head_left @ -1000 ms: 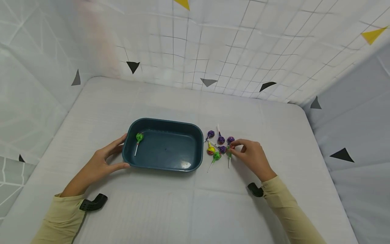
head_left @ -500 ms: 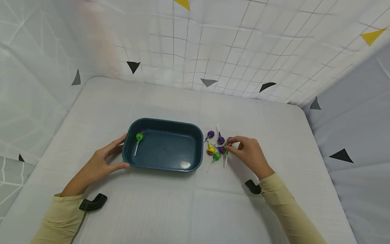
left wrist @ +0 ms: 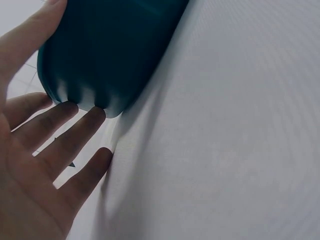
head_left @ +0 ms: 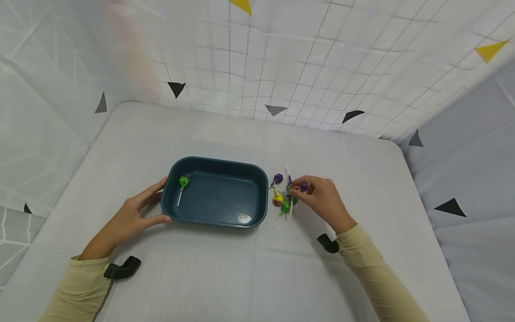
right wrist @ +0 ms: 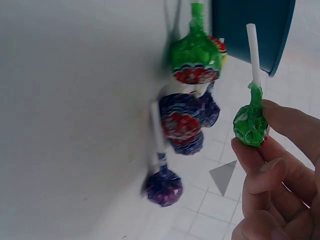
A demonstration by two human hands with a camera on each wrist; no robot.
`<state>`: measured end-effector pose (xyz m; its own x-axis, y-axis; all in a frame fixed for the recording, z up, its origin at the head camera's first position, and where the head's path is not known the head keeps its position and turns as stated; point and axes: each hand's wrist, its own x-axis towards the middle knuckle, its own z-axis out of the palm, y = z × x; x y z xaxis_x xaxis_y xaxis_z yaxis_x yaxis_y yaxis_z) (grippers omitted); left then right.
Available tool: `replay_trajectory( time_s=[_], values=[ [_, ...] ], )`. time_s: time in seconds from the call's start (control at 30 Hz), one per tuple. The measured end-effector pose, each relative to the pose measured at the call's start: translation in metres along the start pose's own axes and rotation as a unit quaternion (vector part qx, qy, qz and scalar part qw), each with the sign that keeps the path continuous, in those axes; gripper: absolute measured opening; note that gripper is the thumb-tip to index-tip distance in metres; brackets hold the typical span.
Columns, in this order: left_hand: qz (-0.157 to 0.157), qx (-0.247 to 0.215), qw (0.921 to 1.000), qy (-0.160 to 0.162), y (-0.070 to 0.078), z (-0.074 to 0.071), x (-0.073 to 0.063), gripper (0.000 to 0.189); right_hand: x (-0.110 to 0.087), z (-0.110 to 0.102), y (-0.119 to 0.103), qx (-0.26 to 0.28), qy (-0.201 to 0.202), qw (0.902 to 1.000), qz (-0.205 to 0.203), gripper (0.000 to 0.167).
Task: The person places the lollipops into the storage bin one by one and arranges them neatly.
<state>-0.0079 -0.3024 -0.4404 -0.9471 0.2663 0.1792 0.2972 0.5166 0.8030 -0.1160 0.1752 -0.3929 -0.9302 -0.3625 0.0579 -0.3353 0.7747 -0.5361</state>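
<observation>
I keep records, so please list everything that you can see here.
Tub: 1, dark teal, on table.
Lollipop in tub: 1, green, left end.
Held lollipop: 1, green, in right hand.
Loose lollipop: 1, green, right of tub.
Yellow lollipop: 1, yellow, right of tub.
Purple lollipops: at least 3, purple, right of tub, partly hidden.
Table: 1, white, under tub.
Walls: 3, pale, around table.
Triangular marks: several, yellow, black, grey, on walls.
Wrist devices: 2, black, one per wrist.
Sleeves: 2, beige, on forearms.
Left hand: 1, bare, touching tub's left end.
Right hand: 1, bare, pinching held lollipop.
</observation>
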Motion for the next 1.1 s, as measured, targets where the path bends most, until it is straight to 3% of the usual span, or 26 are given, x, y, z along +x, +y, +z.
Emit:
replay_trajectory(
  time_s=[0.87, 1.1],
  values=[
    [0.000, -0.010, 0.9999, -0.006, 0.002, -0.001, -0.001, 0.106, 0.021, -0.005, -0.046, 0.038, 0.003, 0.9975, -0.060, 0.018],
    [0.002, -0.011, 0.9999, -0.003, 0.002, -0.001, -0.001, 0.106, 0.026, -0.002, -0.056, 0.044, -0.007, 0.9972, -0.060, 0.019]
  ],
)
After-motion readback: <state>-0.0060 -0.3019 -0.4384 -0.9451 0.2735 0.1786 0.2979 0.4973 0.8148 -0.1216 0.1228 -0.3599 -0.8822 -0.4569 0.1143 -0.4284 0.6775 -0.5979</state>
